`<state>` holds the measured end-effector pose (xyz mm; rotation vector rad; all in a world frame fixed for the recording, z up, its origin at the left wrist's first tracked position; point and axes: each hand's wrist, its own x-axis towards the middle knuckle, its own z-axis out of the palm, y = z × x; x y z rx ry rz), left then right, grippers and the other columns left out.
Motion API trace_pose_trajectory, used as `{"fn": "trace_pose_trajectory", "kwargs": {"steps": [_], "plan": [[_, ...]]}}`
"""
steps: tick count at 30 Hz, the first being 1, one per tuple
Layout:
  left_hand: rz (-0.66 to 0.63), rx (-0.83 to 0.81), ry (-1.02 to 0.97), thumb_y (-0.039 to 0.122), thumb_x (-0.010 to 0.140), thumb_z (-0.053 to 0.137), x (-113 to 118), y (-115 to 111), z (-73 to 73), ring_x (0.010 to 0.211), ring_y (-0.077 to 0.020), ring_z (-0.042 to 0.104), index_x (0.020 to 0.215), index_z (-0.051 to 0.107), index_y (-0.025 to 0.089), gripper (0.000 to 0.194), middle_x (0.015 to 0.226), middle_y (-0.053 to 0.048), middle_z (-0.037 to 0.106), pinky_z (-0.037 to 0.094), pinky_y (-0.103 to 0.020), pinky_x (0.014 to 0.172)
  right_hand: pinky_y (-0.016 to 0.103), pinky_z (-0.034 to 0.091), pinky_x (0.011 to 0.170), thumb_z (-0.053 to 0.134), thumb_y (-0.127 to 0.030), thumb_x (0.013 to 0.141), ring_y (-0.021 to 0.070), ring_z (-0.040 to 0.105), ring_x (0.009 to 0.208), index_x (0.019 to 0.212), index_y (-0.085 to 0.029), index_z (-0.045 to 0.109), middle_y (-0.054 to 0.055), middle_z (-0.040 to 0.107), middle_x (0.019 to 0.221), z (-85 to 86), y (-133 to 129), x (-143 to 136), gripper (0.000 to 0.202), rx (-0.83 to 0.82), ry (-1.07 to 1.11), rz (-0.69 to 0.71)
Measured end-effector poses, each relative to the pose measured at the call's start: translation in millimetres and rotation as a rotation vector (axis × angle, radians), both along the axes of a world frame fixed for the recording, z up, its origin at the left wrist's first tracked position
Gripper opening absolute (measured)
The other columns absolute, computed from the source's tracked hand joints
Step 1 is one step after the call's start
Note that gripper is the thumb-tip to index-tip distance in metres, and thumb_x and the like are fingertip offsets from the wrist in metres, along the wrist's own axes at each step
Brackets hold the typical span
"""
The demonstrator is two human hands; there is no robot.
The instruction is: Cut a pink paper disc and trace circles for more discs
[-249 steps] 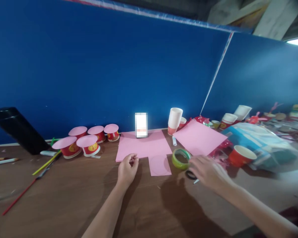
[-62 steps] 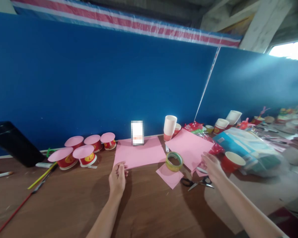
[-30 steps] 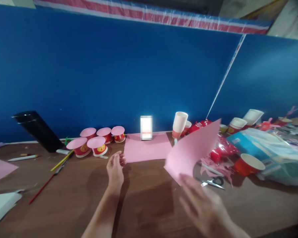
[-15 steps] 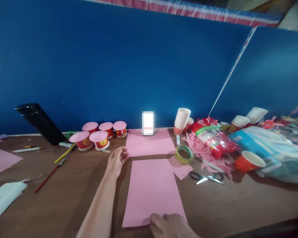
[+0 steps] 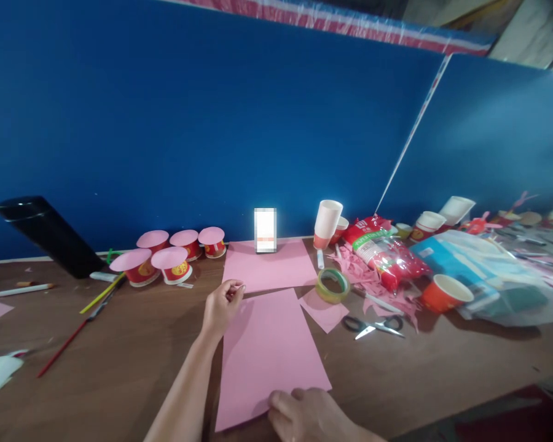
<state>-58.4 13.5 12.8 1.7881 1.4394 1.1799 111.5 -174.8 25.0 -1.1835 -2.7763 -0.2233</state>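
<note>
A pink paper sheet (image 5: pixel 271 350) lies on the brown table in front of me, slightly askew. At its far left corner is my left hand (image 5: pixel 222 308), fingers curled and closed. Whether the sheet's corner or anything else is between those fingertips is hidden. My right hand (image 5: pixel 311 414) grips the sheet's near edge, with part of its fingers out of sight. Behind this sheet lies a second pink sheet (image 5: pixel 270 270), with a blurred-out bright upright object (image 5: pixel 265 231) standing at its back edge.
Several red cups topped with pink discs (image 5: pixel 169 258) stand back left, near a black bottle (image 5: pixel 50 236). To the right are a tape roll (image 5: pixel 332 286), scissors (image 5: pixel 373 326), stacked white cups (image 5: pixel 328 221), a red plastic package (image 5: pixel 387 255) and an orange cup (image 5: pixel 446 293). A blue wall (image 5: pixel 258 123) rises behind.
My left hand's fingers have curled in at the sheet's far left corner. The near sheet is turned slightly, with my right hand still at its near edge. The view has shifted to the right.
</note>
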Motion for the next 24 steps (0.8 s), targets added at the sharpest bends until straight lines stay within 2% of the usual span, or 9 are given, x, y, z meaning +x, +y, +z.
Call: {"fn": "trace_pose_trajectory", "kwargs": {"steps": [3, 6, 10, 12, 16, 21, 24], "plan": [[-0.046, -0.028, 0.036, 0.042, 0.072, 0.056, 3, -2, -0.3, 0.057, -0.0135, 0.054, 0.080, 0.065, 0.021, 0.024, 0.063, 0.000, 0.061, 0.040, -0.022, 0.057, 0.026, 0.026, 0.030, 0.060, -0.037, 0.078, 0.0119, 0.052, 0.044, 0.078, -0.017, 0.052, -0.001, 0.058, 0.075, -1.8, 1, 1, 0.021, 0.007, 0.009, 0.000], [-0.123, -0.072, 0.103, 0.044, 0.070, 0.057, 5, -5, -0.3, 0.058, -0.0146, 0.055, 0.073, 0.064, 0.022, 0.023, 0.062, 0.000, 0.062, 0.039, -0.023, 0.057, 0.024, 0.029, 0.031, 0.061, -0.029, 0.078, 0.0125, 0.054, 0.044, 0.077, -0.019, 0.051, -0.002, 0.060, 0.074, -4.6, 1, 2, 0.014, -0.003, -0.024, 0.010], [-0.184, -0.081, 0.333, 0.045, 0.068, 0.059, 9, -10, 0.5, 0.061, -0.0148, 0.056, 0.076, 0.063, 0.024, 0.023, 0.065, 0.001, 0.063, 0.037, -0.023, 0.058, 0.022, 0.030, 0.032, 0.060, -0.029, 0.078, 0.0125, 0.057, 0.046, 0.078, -0.020, 0.050, -0.003, 0.062, 0.075, -1.5, 1, 1, 0.014, -0.031, -0.029, 0.004], [-0.197, -0.056, 0.428, 0.044, 0.068, 0.060, 11, -12, 1.0, 0.065, -0.0148, 0.057, 0.078, 0.063, 0.025, 0.022, 0.071, 0.001, 0.064, 0.036, -0.023, 0.057, 0.021, 0.031, 0.033, 0.058, -0.033, 0.081, 0.0126, 0.059, 0.047, 0.086, -0.021, 0.050, -0.004, 0.063, 0.076, 3.5, 1, 0, 0.015, -0.052, -0.009, -0.002], [-0.214, -0.020, 0.488, 0.044, 0.070, 0.059, 12, -13, 0.7, 0.067, -0.0143, 0.057, 0.079, 0.063, 0.026, 0.020, 0.076, 0.002, 0.065, 0.035, -0.023, 0.057, 0.023, 0.033, 0.034, 0.056, -0.040, 0.083, 0.0124, 0.059, 0.048, 0.107, -0.023, 0.046, -0.004, 0.065, 0.081, 5.4, 0, -1, 0.032, -0.113, 0.016, 0.015], [-0.213, -0.037, 0.495, 0.045, 0.071, 0.057, 12, -12, -0.2, 0.067, -0.0143, 0.057, 0.080, 0.063, 0.026, 0.022, 0.078, 0.001, 0.064, 0.034, -0.023, 0.058, 0.023, 0.030, 0.033, 0.060, -0.035, 0.081, 0.0101, 0.056, 0.049, 0.091, -0.024, 0.053, -0.006, 0.064, 0.086, -4.1, -1, 11, 0.017, -0.170, -0.023, 0.081], [-0.212, -0.048, 0.496, 0.044, 0.072, 0.056, 13, -13, 1.0, 0.067, -0.0144, 0.057, 0.079, 0.063, 0.025, 0.021, 0.078, 0.001, 0.064, 0.034, -0.023, 0.058, 0.021, 0.037, 0.040, 0.060, -0.034, 0.081, 0.0095, 0.058, 0.056, 0.083, -0.024, 0.056, -0.007, 0.063, 0.082, 10.9, 3, 28, 0.011, -0.283, 0.005, 0.121]]}}
